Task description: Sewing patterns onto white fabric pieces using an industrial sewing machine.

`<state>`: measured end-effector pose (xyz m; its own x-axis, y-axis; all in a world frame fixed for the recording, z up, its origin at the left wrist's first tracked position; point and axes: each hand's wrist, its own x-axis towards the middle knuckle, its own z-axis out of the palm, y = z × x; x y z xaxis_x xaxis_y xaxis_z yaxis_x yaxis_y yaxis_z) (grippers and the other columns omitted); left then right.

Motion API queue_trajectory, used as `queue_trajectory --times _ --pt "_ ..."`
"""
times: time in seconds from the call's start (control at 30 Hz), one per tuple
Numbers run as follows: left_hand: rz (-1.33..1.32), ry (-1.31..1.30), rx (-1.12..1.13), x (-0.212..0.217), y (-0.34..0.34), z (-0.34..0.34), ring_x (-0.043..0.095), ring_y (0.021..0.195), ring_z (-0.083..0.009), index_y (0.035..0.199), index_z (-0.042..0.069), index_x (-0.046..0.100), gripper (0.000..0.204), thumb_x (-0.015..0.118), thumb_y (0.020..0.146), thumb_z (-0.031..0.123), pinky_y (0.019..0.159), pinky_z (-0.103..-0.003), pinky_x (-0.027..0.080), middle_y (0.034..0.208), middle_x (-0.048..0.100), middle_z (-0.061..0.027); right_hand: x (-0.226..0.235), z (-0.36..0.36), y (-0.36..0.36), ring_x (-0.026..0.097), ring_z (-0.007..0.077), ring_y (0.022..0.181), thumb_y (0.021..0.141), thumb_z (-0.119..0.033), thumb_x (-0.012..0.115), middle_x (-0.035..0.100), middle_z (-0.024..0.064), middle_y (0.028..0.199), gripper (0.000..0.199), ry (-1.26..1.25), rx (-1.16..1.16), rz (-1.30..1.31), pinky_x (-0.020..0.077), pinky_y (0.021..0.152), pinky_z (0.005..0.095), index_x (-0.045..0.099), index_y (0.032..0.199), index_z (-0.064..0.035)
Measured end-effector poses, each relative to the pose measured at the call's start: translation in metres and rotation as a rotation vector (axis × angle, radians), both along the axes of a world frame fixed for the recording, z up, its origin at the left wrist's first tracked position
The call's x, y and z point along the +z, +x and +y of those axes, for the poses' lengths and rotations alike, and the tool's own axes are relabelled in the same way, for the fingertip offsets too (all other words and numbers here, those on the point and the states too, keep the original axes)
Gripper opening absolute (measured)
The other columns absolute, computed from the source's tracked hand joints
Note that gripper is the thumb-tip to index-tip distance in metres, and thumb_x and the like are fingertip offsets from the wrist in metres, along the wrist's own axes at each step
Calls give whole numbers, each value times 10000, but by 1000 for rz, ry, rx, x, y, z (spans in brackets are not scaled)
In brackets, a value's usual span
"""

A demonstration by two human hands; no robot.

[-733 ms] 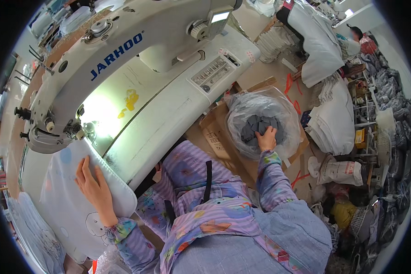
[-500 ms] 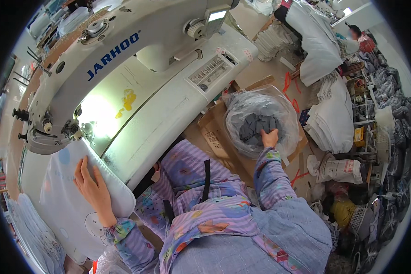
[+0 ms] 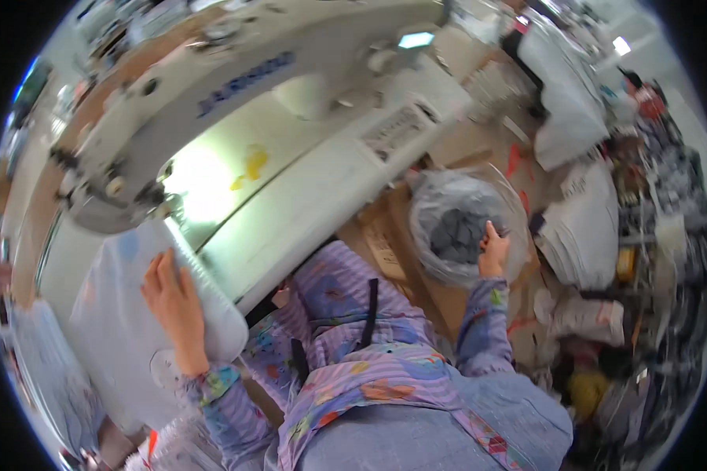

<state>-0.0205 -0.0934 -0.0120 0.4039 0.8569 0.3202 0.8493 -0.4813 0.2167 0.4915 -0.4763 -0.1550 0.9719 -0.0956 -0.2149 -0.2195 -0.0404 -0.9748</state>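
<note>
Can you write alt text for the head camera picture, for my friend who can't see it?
A person sits at a white sewing machine. Their left hand lies flat on a pale fabric stack on the table, and their right hand reaches into a clear bag of grey cloth pieces. The picture is blurry.

white sewing table [image 3: 306,204]: sewing machine [image 3: 236,86] at 12 o'clock, pale fabric stack [image 3: 133,314] down at 8 o'clock edge.

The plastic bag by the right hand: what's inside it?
The clear plastic bag holds dark grey cloth pieces. The right hand covers some at its rim; anything beneath the top pieces is hidden.
</note>
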Motion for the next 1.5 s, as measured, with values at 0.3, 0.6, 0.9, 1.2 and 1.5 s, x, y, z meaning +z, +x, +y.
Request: queue_trajectory --times 0.3,0.6,0.9,1.2,1.5 --pt "-197 -2 7 15 19 -12 551 1302 -305 1280 108 620 331 646 953 154 1170 -622 302 1331 611 -97 173 273 -251 609 135 858 782 128 698 596 44 1015 331 61 1387 -804 495 718 258 760 1035 -76" --pt "-399 -11 -61 13 7 -11 622 1173 -286 1177 104 666 234 624 950 67 1162 -532 362 1210 674 -65 160 344 -327 684 280 813 812 28 700 633 68 1062 354 -182 1638 -1127 562 714 407 751 1127 -125" --pt "-358 17 -72 14 8 -10 627 1131 -259 1147 95 694 222 674 926 101 1140 -494 408 1157 651 -42 173 251 -322 526 73 679 958 11 673 637 52 845 404 -116 1818 -455 456 626 247 636 1357 -38" --pt "-357 -7 -90 11 7 -9 613 1211 -295 1172 96 673 236 664 937 110 1160 -538 380 1256 661 -63 159 253 -337 486 39 646 982 -15 678 610 5 847 429 -34 1756 -287 437 571 222 605 1405 -27" --pt "-331 -31 -87 15 15 0 587 1281 -260 1175 94 673 228 642 951 123 1161 -548 367 1292 656 -48 154 286 -334 512 79 644 973 -22 672 608 51 808 397 -87 1662 -471 471 594 271 628 1366 9"
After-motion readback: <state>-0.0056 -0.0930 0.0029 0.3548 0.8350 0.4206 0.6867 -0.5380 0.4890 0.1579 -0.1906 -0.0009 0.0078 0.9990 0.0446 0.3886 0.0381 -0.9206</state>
